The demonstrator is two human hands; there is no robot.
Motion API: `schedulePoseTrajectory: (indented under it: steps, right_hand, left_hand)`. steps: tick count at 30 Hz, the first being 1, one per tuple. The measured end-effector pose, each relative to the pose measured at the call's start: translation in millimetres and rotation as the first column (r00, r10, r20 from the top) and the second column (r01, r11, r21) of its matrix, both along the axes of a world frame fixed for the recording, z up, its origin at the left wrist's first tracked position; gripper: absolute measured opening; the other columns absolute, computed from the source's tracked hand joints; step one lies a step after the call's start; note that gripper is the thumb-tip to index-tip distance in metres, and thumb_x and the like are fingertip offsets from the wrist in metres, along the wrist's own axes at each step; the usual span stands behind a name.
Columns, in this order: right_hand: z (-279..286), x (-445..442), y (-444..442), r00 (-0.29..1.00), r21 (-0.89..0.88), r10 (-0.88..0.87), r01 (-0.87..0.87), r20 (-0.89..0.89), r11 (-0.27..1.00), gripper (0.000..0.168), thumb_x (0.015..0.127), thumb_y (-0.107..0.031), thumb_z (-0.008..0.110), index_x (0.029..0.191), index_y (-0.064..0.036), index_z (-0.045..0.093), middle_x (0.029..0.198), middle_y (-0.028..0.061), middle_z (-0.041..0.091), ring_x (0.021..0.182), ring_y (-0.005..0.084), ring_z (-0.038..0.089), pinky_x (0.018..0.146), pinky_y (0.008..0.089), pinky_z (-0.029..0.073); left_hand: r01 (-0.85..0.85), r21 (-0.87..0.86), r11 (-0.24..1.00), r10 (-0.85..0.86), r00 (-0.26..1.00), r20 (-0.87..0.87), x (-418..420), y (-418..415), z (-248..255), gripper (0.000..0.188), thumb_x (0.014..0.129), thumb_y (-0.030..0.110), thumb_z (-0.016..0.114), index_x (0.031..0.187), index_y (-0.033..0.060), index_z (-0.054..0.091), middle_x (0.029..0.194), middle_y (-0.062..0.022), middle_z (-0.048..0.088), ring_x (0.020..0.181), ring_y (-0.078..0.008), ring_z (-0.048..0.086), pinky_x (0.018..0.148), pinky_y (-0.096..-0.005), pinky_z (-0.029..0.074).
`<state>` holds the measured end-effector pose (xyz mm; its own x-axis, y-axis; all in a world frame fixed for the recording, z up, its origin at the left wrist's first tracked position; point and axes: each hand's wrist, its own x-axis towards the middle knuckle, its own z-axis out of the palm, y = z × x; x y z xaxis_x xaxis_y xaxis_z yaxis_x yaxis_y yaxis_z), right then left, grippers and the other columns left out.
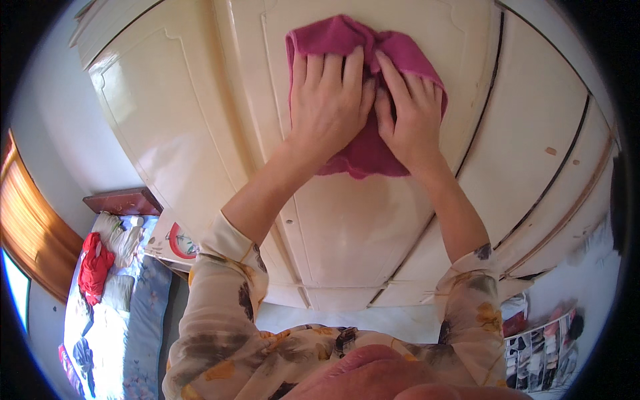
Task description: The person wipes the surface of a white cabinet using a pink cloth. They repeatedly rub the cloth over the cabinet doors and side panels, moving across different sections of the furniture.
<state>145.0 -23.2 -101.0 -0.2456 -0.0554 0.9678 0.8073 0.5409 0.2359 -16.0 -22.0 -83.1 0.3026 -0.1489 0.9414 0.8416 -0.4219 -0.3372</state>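
A magenta cloth (350, 162) lies spread against a cream panelled wardrobe door (345, 240), high in the head view. Both hands rest on it side by side, backs towards me. My left hand (327, 97) has its fingertips tucked under the cloth's folded upper edge, with the thumb near the middle. To its right, my right hand (412, 112) also has its fingertips beneath the fold, its thumb beside the cloth's central crease. The hidden fingertips leave the exact grip partly unclear, but the cloth is bunched around them.
More wardrobe doors (530, 170) with dark gaps stand at the right. At the lower left are a bed (145, 320) with red clothing (95, 270) and a small table (162, 245) holding a red-rimmed round item (176, 240). A white rack (537, 357) with shoes stands lower right.
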Motion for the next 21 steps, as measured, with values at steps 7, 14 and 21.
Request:
schedulePoseTrajectory:
  steps: [7,14,21]
  right_hand:
    - [-84.5,8.6,-13.2,0.989,-0.078,-0.008,0.02,0.149,0.997,0.056,0.082,-0.018,0.065,0.138,-0.015,0.059,0.116,0.0062,0.063,0.102,0.0252,0.058,0.086,0.0408,0.043]
    - [-3.9,9.5,-1.3,0.988,0.015,-0.101,0.1,0.119,0.995,0.055,0.083,-0.018,0.065,0.138,-0.02,0.06,0.096,0.0046,0.061,0.086,0.0247,0.058,0.077,0.0416,0.044]
    - [-22.9,23.3,7.7,0.989,0.026,-0.117,0.119,-0.087,0.993,0.053,0.087,-0.019,0.065,0.14,-0.019,0.058,0.095,0.0084,0.06,0.088,0.0282,0.057,0.082,0.044,0.043]
  left_hand:
    - [-0.011,-0.301,0.954,-0.004,0.999,-0.047,-13.3,-14.4,-101.2,0.051,0.085,0.028,0.07,0.127,0.0013,0.057,0.116,-0.0181,0.058,0.107,-0.0365,0.054,0.099,-0.0519,0.04]
    - [-0.084,-0.042,0.996,0.086,0.995,0.042,-12.2,10.1,-13.1,0.048,0.086,0.04,0.07,0.121,0.007,0.064,0.086,-0.013,0.057,0.082,-0.0334,0.055,0.084,-0.0468,0.041]
    - [-0.017,-0.058,0.998,0.01,0.993,-0.119,10.5,11.9,2.4,0.042,0.089,0.037,0.066,0.12,0.0082,0.065,0.096,-0.0111,0.061,0.097,-0.0318,0.057,0.102,-0.0534,0.037]
